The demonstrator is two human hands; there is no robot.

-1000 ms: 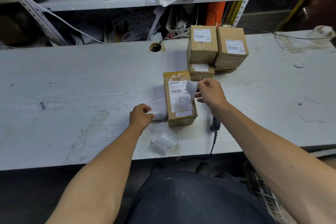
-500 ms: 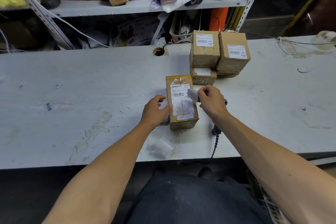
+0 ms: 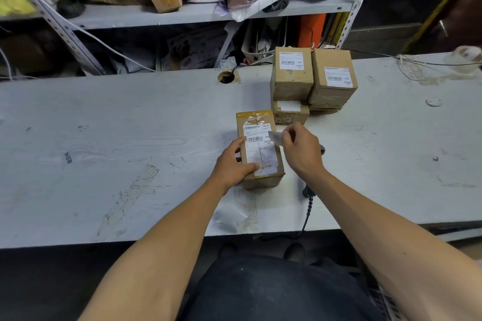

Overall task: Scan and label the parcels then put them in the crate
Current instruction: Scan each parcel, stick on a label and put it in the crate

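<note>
On the bench: we see a long pale grey table (image 3: 104, 138), scuffed and stained, running across the whole view from a head-worn camera looking down.
Parcel: a brown cardboard box (image 3: 260, 154) lies flat on the table near its front edge, at the middle of the view, with a white shipping label and barcode on its top face. We use this parcel as our landmark.
Left hand: our left hand (image 3: 230, 163) rests against the parcel's left side, fingers bent over the top edge and the thumb lying along the label, gripping the box.
Right hand: our right hand (image 3: 301, 150) hovers just right of the parcel, fingertips pinching a small white sticker (image 3: 275, 137) above the parcel's top right corner. We cannot tell whether the sticker touches the box.
Scanner: a dark handheld scanner (image 3: 309, 191) lies just right of the parcel, mostly hidden under the right forearm, its coiled cable trailing over the table's front edge.
Backing paper: crumpled white paper (image 3: 229, 217) lies in front of the parcel, near the table's edge.
Other parcels: a stack of labelled boxes (image 3: 313, 81) stands behind and to the right of the parcel.
Shelf: a cluttered metal shelf (image 3: 182, 15) rises far behind the parcel, beyond the table.
</note>
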